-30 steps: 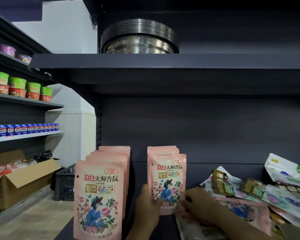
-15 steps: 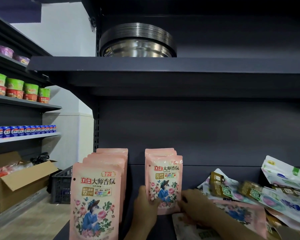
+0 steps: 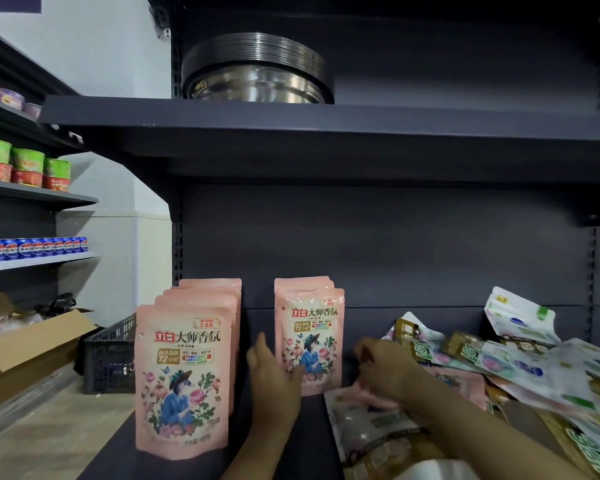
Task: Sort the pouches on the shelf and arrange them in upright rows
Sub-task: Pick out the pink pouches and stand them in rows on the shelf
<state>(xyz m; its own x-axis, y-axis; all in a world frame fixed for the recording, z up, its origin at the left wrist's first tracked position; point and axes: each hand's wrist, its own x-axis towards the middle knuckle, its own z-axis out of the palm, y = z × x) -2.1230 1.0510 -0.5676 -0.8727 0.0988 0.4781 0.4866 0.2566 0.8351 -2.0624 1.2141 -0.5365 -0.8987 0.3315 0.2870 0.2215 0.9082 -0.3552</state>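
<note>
From the head view, the left hand (image 3: 274,379) is resting with straight, relaxed fingers against the front pink pouch (image 3: 309,341) of the second upright row, standing just right of the first pink row (image 3: 186,379). Right of that pouch, the right hand (image 3: 383,370) is curling its fingers over the loose pouch pile (image 3: 520,368); whether it is gripping anything, I cannot tell.

Dark shelving (image 3: 326,126), white wall (image 3: 94,46)

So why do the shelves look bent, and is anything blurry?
Head view: the wide-angle lens bows the upper shelf edge; the loose pouches at right are smeared, likely motion blur; the front pink pouch is sharp; glare streaks the steel bowls; the back panel is dim.
</note>
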